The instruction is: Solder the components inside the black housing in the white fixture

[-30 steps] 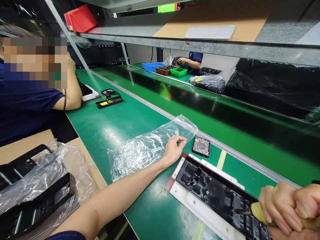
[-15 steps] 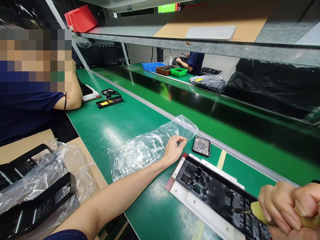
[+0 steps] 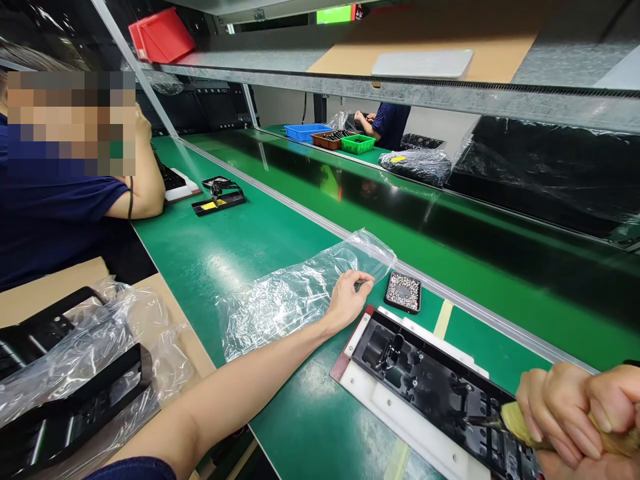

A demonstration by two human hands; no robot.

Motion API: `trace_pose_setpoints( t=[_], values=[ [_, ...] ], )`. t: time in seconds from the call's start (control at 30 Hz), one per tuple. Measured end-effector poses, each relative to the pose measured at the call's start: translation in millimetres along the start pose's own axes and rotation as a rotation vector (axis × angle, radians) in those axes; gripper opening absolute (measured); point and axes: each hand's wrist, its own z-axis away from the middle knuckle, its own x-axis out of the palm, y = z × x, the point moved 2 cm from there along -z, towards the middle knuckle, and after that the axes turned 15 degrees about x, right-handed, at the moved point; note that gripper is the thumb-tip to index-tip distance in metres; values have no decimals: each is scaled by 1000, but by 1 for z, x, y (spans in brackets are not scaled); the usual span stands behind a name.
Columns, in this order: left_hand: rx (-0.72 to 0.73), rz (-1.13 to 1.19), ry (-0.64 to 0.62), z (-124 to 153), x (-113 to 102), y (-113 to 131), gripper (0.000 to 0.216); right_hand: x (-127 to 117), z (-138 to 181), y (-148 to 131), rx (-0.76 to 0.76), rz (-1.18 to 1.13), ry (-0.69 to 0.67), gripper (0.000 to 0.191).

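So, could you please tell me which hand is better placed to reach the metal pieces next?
Probably the left hand: it is close to the tray of metal pieces, while the right hand grips the yellow-handled tool over the black part.

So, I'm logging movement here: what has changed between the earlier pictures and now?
The far co-worker's forearm has tilted up slightly. Unchanged: the left hand at the clear bag, the right hand gripping the yellow handle; nothing visibly taken or let go.
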Motion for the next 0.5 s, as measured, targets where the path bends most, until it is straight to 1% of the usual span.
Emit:
trace_pose_setpoints(
  t=[0.1, 0.17, 0.33, 0.43, 0.5],
  values=[
    [-3, -2, -2, 0, 0, 0, 14, 7, 3, -6, -26, 174, -36, 51],
    [-5, -2, -2, 0, 0, 0, 14, 12, 3, -8, -58, 283, -99, 50],
    [-4, 3, -3, 0, 0, 0, 14, 12, 0, -9, -99, 327, -196, 46],
    [-7, 4, -4, 0, 0, 0, 14, 14, 0, -7, -121, 317, -147, 50],
    [-9, 3, -5, 0, 0, 0, 14, 17, 0, -5, -70, 242, -72, 51]
  ],
)
